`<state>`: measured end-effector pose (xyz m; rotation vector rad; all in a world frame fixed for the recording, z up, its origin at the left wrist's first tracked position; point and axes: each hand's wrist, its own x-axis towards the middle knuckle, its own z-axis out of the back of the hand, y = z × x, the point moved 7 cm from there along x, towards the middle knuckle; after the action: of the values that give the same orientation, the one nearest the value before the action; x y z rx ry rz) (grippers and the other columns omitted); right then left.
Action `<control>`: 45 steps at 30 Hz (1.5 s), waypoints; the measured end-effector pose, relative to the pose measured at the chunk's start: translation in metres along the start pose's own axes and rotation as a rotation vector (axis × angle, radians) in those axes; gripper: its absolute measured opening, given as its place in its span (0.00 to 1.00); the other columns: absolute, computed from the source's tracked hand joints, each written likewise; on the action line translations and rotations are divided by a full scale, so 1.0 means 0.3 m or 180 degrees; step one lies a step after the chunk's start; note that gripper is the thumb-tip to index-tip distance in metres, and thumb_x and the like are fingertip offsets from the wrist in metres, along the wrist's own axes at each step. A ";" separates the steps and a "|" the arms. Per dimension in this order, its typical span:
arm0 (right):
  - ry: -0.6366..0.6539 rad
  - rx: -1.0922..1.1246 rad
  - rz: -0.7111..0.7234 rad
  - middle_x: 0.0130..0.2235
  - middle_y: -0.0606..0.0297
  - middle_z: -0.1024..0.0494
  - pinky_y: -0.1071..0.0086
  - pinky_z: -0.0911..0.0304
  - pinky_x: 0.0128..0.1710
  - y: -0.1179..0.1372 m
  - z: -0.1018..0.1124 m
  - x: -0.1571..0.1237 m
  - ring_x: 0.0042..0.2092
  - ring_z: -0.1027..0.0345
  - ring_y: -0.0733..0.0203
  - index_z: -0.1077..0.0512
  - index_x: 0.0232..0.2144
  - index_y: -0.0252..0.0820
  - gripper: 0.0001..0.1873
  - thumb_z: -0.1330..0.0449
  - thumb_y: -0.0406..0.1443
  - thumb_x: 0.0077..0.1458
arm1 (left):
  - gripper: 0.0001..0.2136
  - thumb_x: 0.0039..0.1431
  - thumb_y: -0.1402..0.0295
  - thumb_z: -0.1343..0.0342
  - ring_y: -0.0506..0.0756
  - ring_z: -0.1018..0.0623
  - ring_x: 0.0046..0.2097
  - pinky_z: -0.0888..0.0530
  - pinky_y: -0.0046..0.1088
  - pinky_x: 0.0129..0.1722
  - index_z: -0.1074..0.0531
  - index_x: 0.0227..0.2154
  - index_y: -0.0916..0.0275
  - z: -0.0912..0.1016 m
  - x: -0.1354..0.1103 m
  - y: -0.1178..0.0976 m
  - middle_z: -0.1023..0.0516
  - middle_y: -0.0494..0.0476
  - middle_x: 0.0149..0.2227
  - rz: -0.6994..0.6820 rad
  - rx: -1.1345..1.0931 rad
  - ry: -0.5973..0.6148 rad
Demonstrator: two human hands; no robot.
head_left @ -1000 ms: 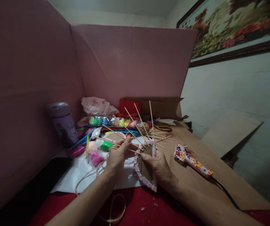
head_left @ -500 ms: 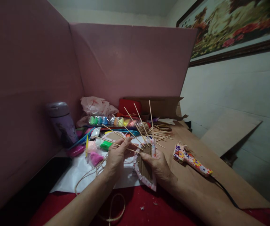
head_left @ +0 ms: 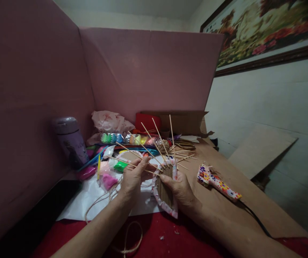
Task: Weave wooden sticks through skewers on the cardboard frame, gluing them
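Observation:
An oval cardboard piece [head_left: 166,190] with a pink fabric-wrapped rim is gripped at its right side by my right hand [head_left: 182,190], the thumb lying on its brown face. Several thin wooden sticks [head_left: 154,138] fan out from its upper edge, pointing up and to the left. My left hand [head_left: 134,178] pinches the lowest of these sticks [head_left: 124,161] between thumb and fingers, left of the cardboard. Part of the left fingers is hidden behind the thumb and sticks.
A floral glue gun [head_left: 218,182] with a black cord lies on brown cardboard at right. Loose sticks [head_left: 183,156], twine [head_left: 100,200], clay packets [head_left: 109,181], a second oval cardboard piece [head_left: 128,155] and a purple bottle [head_left: 70,143] surround the hands. Pink panels [head_left: 148,68] stand behind.

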<state>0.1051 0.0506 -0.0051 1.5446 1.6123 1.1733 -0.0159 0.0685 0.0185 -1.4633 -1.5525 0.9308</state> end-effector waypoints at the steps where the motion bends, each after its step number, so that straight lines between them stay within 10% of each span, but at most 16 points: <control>1: 0.0006 0.0001 0.0003 0.33 0.60 0.22 0.67 0.36 0.32 0.001 -0.001 0.000 0.30 0.30 0.60 0.27 0.35 0.37 0.19 0.33 0.41 0.39 | 0.14 0.42 0.59 0.37 0.49 0.25 0.23 0.30 0.22 0.24 0.27 0.25 0.66 0.000 0.001 0.001 0.22 0.56 0.23 0.0002 -0.0003 -0.0002; 45: 0.0101 0.0031 0.0030 0.36 0.60 0.23 0.68 0.36 0.33 -0.004 0.000 0.005 0.32 0.30 0.60 0.28 0.37 0.37 0.19 0.34 0.40 0.41 | 0.12 0.46 0.60 0.39 0.48 0.26 0.22 0.29 0.21 0.24 0.28 0.25 0.66 0.001 -0.005 0.003 0.23 0.55 0.23 0.0020 0.0004 0.0011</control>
<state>0.1045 0.0520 -0.0060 1.5487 1.6354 1.2023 -0.0157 0.0671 0.0174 -1.4689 -1.5455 0.9322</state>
